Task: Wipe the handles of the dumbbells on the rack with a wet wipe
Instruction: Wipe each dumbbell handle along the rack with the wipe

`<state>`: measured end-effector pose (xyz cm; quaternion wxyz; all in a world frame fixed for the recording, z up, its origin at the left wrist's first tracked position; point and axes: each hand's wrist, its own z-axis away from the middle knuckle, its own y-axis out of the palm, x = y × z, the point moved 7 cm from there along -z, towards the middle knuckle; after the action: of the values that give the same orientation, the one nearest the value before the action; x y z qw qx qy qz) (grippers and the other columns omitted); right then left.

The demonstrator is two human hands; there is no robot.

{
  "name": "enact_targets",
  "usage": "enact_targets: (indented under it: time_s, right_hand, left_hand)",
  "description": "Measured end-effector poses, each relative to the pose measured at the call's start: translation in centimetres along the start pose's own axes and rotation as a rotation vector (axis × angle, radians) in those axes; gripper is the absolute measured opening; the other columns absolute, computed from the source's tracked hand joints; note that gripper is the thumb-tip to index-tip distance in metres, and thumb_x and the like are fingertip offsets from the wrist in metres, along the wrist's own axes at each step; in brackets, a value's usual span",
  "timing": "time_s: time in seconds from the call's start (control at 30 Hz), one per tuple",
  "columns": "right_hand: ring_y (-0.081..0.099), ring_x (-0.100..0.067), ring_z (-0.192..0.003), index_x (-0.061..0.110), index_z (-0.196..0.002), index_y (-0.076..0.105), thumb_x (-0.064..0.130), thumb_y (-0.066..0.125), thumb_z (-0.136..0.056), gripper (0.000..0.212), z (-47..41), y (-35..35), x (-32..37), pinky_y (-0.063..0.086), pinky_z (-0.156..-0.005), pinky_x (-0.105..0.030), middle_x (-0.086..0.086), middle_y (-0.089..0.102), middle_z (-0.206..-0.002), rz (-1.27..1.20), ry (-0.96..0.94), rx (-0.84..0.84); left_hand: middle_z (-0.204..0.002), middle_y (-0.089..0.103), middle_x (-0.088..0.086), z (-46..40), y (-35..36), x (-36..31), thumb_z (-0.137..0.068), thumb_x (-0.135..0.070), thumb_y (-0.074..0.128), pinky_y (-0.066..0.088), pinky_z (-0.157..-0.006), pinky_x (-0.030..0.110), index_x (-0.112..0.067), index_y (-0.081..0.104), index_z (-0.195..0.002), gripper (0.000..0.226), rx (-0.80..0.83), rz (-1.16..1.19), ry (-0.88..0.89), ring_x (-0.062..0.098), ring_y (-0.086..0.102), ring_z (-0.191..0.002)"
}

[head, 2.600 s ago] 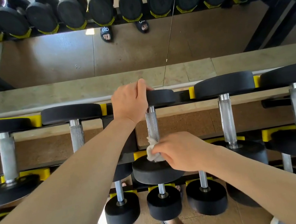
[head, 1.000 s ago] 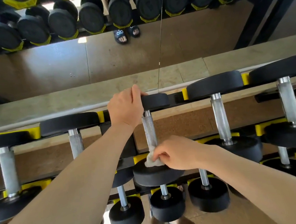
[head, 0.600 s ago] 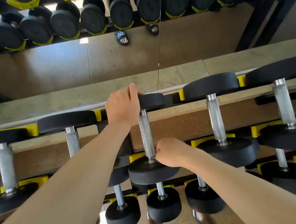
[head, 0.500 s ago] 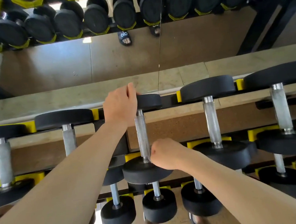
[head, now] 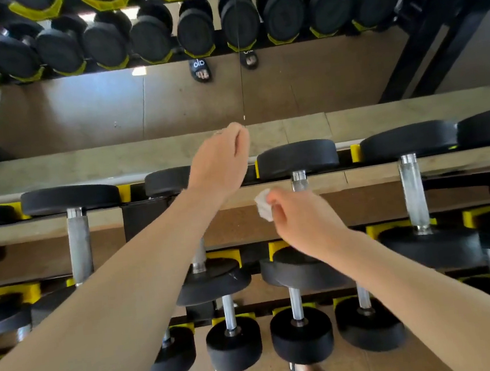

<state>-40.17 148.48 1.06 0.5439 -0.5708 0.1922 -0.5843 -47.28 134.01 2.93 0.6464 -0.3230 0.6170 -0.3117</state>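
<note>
A crumpled white wet wipe (head: 263, 205) is pinched between the curled fingers and thumb of the right hand (head: 303, 219), protruding just left of the fingertips. Directly beyond those fingers, a dumbbell handle (head: 299, 180) on the top tier of the rack (head: 143, 218) is partly hidden by the hand; whether the wipe touches it cannot be told. The left hand (head: 218, 161) is raised above the rack with its fingers loosely curled; nothing is seen held in them. Beneath its wrist, another dumbbell (head: 168, 181) is largely covered.
</note>
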Motion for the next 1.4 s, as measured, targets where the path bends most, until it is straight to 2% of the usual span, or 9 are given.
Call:
enact_targets:
  time_s: [0.13, 0.2, 0.3, 0.43, 0.63, 0.8, 1.13, 1.27, 1.4]
  right_hand:
    - [0.059, -0.007, -0.072, 0.024, -0.133, 0.048, 0.028, 0.036, -0.104, 0.031, 0.0, -2.7, -4.5, 0.047, -0.059, -0.021, 0.0, 0.066, -0.098, 0.049, -0.008, -0.074]
    - [0.06, -0.008, -0.073, 0.025, -0.132, 0.05, 0.028, 0.037, -0.104, 0.031, 0.3, -2.9, -5.2, 0.048, -0.06, -0.022, 0.0, 0.067, -0.099, 0.067, -0.052, -0.062]
    - [0.063, -0.016, -0.083, 0.026, -0.135, 0.048, 0.027, 0.042, -0.103, 0.033, 0.2, -2.5, -4.5, 0.056, -0.069, -0.031, -0.001, 0.068, -0.101, 0.234, -0.195, -0.073]
    - [0.065, -0.021, -0.094, 0.02, -0.141, 0.043, 0.015, 0.061, -0.092, 0.053, -1.2, -1.3, -4.0, 0.058, -0.074, -0.034, -0.003, 0.068, -0.109, 0.448, -0.352, -0.078]
    - [0.067, -0.025, -0.094, 0.012, -0.128, 0.059, 0.014, 0.072, -0.081, 0.049, -1.6, -0.8, -5.1, 0.056, -0.079, -0.037, -0.008, 0.072, -0.105, 0.505, -0.38, -0.152]
    - [0.067, -0.021, -0.077, 0.009, -0.123, 0.064, 0.014, 0.082, -0.073, 0.053, -0.3, -1.1, -8.0, 0.056, -0.063, -0.032, -0.008, 0.073, -0.089, 0.298, -0.306, -0.31]
    - [0.059, -0.002, -0.074, 0.009, -0.129, 0.061, 0.014, 0.057, -0.096, 0.034, 0.4, 0.6, -10.2, 0.049, -0.067, -0.014, 0.0, 0.07, -0.091, -0.152, -0.092, -0.433]
    - [0.056, 0.0, -0.058, 0.024, -0.105, 0.07, 0.013, 0.052, -0.098, 0.022, -1.2, 2.6, -12.4, 0.045, -0.057, -0.014, 0.011, 0.063, -0.07, -0.785, 0.309, -0.21]
    - [0.035, -0.014, -0.053, 0.014, -0.067, 0.057, 0.01, 0.044, -0.095, 0.031, -2.2, 4.3, -12.6, 0.03, -0.052, -0.028, 0.0, 0.042, -0.055, -1.367, 0.54, 0.077]
  left_hand:
    - [-0.128, 0.064, 0.002, -1.1, 3.3, -3.5, -0.111, -0.034, 0.025, 0.045, -0.1, 0.036, -0.019, 0.058, -0.133, 0.042, 0.152, 0.141, 0.023, 0.018, 0.056, -0.118]
    - [-0.109, 0.067, 0.008, -1.4, 4.9, -4.1, -0.11, -0.035, 0.025, 0.048, -0.093, 0.04, -0.012, 0.063, -0.112, 0.044, 0.24, 0.132, -0.005, 0.024, 0.059, -0.103]
    - [-0.068, 0.047, 0.001, -1.1, 6.2, -4.4, -0.11, -0.034, 0.028, 0.037, -0.064, 0.037, -0.019, 0.044, -0.074, 0.042, 0.268, 0.101, -0.038, 0.019, 0.046, -0.065]
    - [-0.074, 0.055, 0.009, -1.1, 6.9, -4.3, -0.11, -0.033, 0.028, 0.046, -0.068, 0.043, -0.01, 0.049, -0.081, 0.042, 0.164, 0.135, -0.076, 0.024, 0.054, -0.073]
    - [-0.082, 0.063, 0.008, -1.2, 7.7, -3.5, -0.11, -0.039, 0.022, 0.057, -0.077, 0.045, -0.013, 0.06, -0.088, 0.051, 0.121, 0.196, -0.137, 0.02, 0.06, -0.08]
    - [-0.084, 0.063, 0.006, -1.2, 8.1, -3.1, -0.11, -0.04, 0.021, 0.057, -0.079, 0.044, -0.015, 0.063, -0.093, 0.052, 0.106, 0.245, -0.177, 0.019, 0.06, -0.082]
    - [-0.088, 0.063, 0.009, -1.2, 8.6, -2.9, -0.109, -0.042, 0.021, 0.056, -0.083, 0.048, -0.014, 0.061, -0.095, 0.051, 0.107, 0.295, -0.192, 0.02, 0.059, -0.085]
    - [-0.087, 0.063, 0.006, -1.1, 8.6, -2.7, -0.11, -0.043, 0.021, 0.054, -0.08, 0.042, -0.018, 0.063, -0.093, 0.052, 0.091, 0.312, -0.2, 0.017, 0.059, -0.084]
    - [-0.087, 0.063, 0.005, -1.2, 8.7, -2.7, -0.11, -0.044, 0.02, 0.053, -0.078, 0.039, -0.018, 0.064, -0.094, 0.054, 0.091, 0.319, -0.2, 0.016, 0.059, -0.084]
